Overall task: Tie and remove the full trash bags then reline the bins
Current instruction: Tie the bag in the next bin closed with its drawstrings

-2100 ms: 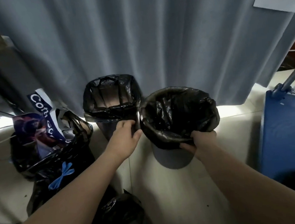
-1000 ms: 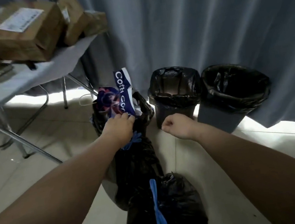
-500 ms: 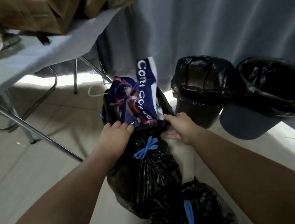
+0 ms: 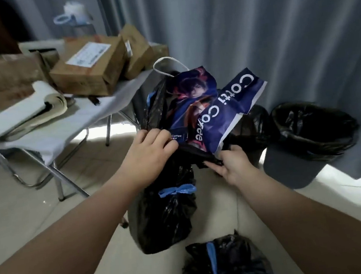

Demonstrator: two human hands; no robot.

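Observation:
A full black trash bag [image 4: 162,218] with a blue drawstring hangs lifted in the middle of the view. A blue paper coffee bag [image 4: 215,109] sticks out of its open top. My left hand [image 4: 147,154] grips the bag's rim on the left, and my right hand [image 4: 230,164] pinches the rim on the right. Another tied black bag [image 4: 225,265] with a blue tie lies on the floor below. Two bins lined with black bags stand at the right: one bin [image 4: 311,134] in plain sight, the other bin [image 4: 251,132] partly hidden behind the coffee bag.
A white folding table [image 4: 61,133] with several cardboard boxes [image 4: 91,70] and folded cloth stands at the left, its metal legs reaching toward the bag. A grey curtain [image 4: 276,34] hangs behind the bins. Pale tiled floor [image 4: 25,212] lies around the bags.
My hands left the two bins, moved left to the full bag, took hold of its rim on both sides and raised it. The view swung left and up toward the table.

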